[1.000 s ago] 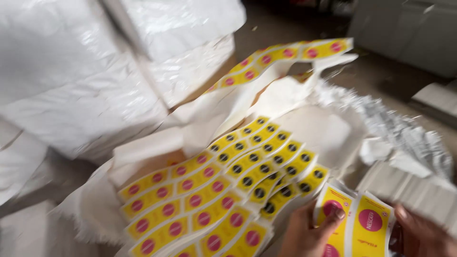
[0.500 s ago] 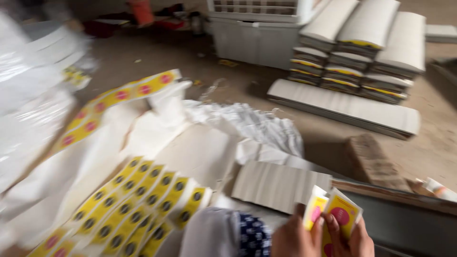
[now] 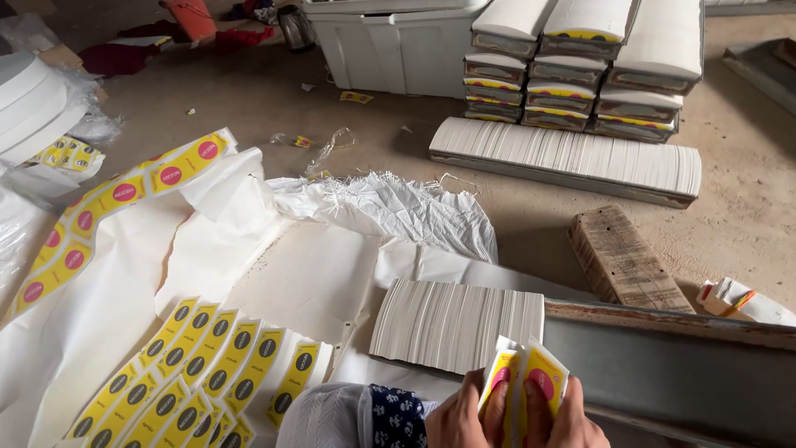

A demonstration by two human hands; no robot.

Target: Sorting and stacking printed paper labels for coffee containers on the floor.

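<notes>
Both my hands are at the bottom edge of the head view, holding a small bunch of yellow-and-white flat cartons with pink round marks [image 3: 524,377]. My left hand [image 3: 461,419] grips the bunch from the left; my right hand [image 3: 564,421] grips it from the right. Just above the hands lies a fanned row of white flat cartons [image 3: 456,319] on white sheeting [image 3: 315,274]. To the left, rows of yellow strips with dark round marks [image 3: 207,365] lie spread on the sheeting.
A grey metal trough with a rusty rim [image 3: 680,365] runs right of my hands. A wooden block [image 3: 622,257] lies beyond it. Stacked carton bundles [image 3: 580,66] and a long fanned row [image 3: 572,158] sit farther back, beside a white crate [image 3: 398,41]. Yellow strips with pink marks [image 3: 108,207] curl at left.
The view has swung right and up from the yellow strips to the floor and stacks. My hands stay shut on the carton bunch, which now sits lower and nearer the centre.
</notes>
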